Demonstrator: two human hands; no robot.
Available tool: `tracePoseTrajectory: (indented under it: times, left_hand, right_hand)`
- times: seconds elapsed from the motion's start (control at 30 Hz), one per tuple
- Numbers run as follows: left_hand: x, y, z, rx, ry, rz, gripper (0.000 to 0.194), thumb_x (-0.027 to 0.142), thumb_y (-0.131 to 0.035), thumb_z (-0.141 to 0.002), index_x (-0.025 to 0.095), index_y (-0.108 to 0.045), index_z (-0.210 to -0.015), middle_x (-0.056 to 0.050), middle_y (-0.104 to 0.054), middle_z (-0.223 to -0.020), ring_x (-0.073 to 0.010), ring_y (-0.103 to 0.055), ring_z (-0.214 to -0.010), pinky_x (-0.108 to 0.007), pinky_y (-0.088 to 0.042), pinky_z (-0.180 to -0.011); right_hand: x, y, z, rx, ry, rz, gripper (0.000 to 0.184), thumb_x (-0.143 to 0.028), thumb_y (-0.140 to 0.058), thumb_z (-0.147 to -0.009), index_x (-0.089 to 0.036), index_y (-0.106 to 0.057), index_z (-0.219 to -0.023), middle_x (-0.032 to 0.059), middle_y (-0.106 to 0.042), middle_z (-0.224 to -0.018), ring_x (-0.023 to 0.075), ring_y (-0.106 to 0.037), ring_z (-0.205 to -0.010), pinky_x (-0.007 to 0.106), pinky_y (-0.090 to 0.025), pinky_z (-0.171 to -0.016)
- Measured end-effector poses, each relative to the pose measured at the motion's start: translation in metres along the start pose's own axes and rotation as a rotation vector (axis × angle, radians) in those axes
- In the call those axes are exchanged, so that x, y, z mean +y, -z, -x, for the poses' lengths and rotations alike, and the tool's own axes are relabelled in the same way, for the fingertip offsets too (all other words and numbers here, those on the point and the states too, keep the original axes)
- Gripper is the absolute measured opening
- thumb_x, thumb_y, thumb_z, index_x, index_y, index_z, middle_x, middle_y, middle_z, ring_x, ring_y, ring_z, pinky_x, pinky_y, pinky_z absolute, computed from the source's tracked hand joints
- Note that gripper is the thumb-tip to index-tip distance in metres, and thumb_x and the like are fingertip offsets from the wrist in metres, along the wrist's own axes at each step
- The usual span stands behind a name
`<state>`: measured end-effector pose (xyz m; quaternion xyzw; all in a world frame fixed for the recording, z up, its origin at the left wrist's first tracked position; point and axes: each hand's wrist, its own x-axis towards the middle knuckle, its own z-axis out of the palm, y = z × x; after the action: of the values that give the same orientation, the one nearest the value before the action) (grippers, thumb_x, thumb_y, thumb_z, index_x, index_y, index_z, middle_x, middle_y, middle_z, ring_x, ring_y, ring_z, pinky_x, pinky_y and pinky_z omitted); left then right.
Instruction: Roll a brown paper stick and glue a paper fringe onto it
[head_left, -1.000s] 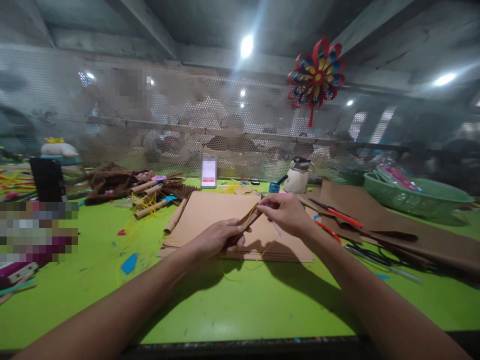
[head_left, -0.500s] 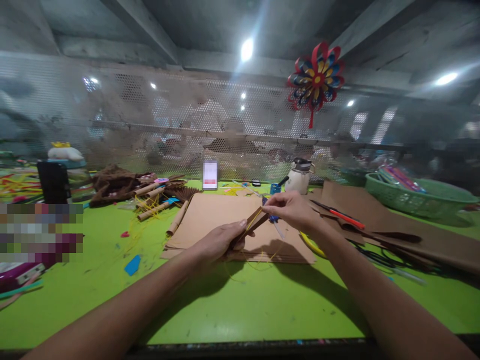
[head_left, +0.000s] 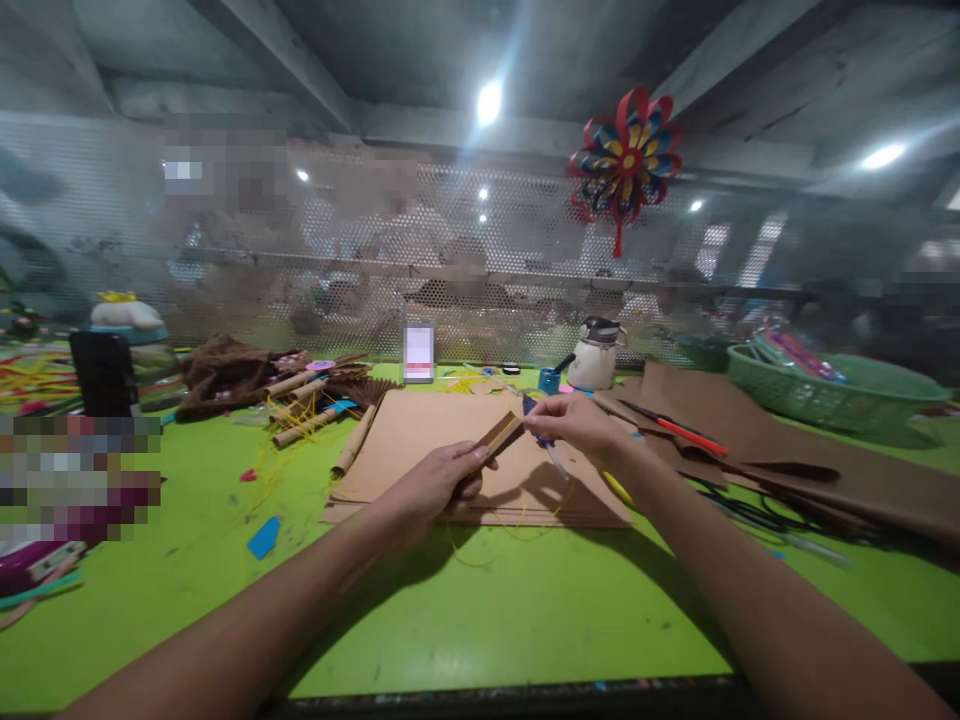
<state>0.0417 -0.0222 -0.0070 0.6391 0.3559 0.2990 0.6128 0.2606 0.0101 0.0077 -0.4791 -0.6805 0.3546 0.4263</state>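
My left hand (head_left: 446,475) is closed around the lower end of a narrow folded strip of brown paper (head_left: 501,436), which tilts up to the right. Along that strip runs a yellow string (head_left: 511,426), with thin loops hanging below over the paper stack. At the strip's upper end, my right hand (head_left: 576,422) pinches with thumb and forefinger; the string leads to these fingertips. Both hands are above a stack of flat brown paper sheets (head_left: 420,415) on the green table (head_left: 480,620).
Paper rolls (head_left: 307,435) tangled with yellow string lie left, behind a blue scrap (head_left: 264,537). A phone (head_left: 418,353) stands at the back. Scissors with red handles (head_left: 690,437) rest on brown paper at right, near a green basket (head_left: 840,395). A white jug (head_left: 592,358) stands behind.
My right fingertips have come slightly away from the strip's upper end, which now shows uncovered. The strip has turned a little, showing more of its face. My left hand keeps its hold.
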Motion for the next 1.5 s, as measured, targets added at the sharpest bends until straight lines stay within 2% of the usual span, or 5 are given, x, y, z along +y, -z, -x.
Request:
tracePoseTrajectory:
  times: [0.23, 0.37, 0.7, 0.93, 1.5]
  left_hand:
    - [0.003, 0.003, -0.005, 0.112, -0.036, -0.095, 0.025, 0.041, -0.045, -0.082, 0.016, -0.05, -0.08, 0.006, -0.035, -0.05, -0.0063, -0.026, -0.043, -0.024, -0.017, -0.045]
    - [-0.003, 0.001, -0.008, 0.093, -0.067, -0.163, 0.026, 0.041, -0.044, -0.082, 0.016, -0.049, -0.08, 0.006, -0.035, -0.048, -0.0065, -0.026, -0.042, -0.024, -0.017, -0.044]
    - [0.001, -0.001, -0.008, 0.026, -0.129, -0.247, 0.028, 0.043, -0.044, -0.082, 0.017, -0.051, -0.079, 0.004, -0.044, -0.051, -0.0081, -0.033, -0.045, -0.023, -0.022, -0.044]
    - [-0.006, 0.006, -0.011, 0.031, -0.045, -0.35, 0.039, 0.051, -0.041, -0.082, 0.014, -0.05, -0.092, 0.003, -0.046, -0.052, -0.0093, -0.039, -0.043, -0.023, -0.026, -0.044]
    - [0.008, 0.009, -0.003, -0.005, -0.02, -0.227, 0.051, 0.044, -0.047, -0.081, 0.011, -0.043, -0.119, 0.01, -0.034, -0.037, -0.0073, -0.027, -0.037, -0.022, -0.02, -0.043]
  right_hand:
    - [-0.019, -0.001, 0.007, 0.232, 0.225, 0.247, 0.027, -0.017, -0.054, -0.065, -0.016, -0.069, -0.089, 0.0092, -0.063, -0.096, 0.0188, -0.057, -0.084, 0.028, -0.045, -0.067]
    - [-0.037, -0.016, 0.02, 0.127, 0.285, 0.225, 0.037, -0.028, -0.057, -0.073, -0.017, -0.061, -0.108, 0.0113, -0.06, -0.109, 0.0189, -0.058, -0.089, 0.029, -0.047, -0.07]
    - [-0.021, -0.033, 0.017, -0.14, 0.138, 0.093, 0.032, -0.039, -0.041, -0.086, -0.013, -0.056, -0.074, 0.0004, -0.058, -0.061, 0.0046, -0.044, -0.036, 0.017, -0.032, -0.036]
    - [-0.024, -0.016, 0.013, 0.017, 0.311, 0.316, 0.038, -0.034, -0.043, -0.085, -0.015, -0.054, -0.054, -0.0006, -0.05, -0.056, 0.0082, -0.043, -0.053, 0.021, -0.034, -0.053]
    - [-0.018, 0.011, 0.008, 0.054, 0.235, 0.219, 0.033, -0.039, -0.044, -0.084, -0.014, -0.058, -0.068, 0.0023, -0.058, -0.056, 0.0098, -0.049, -0.048, 0.023, -0.039, -0.049]
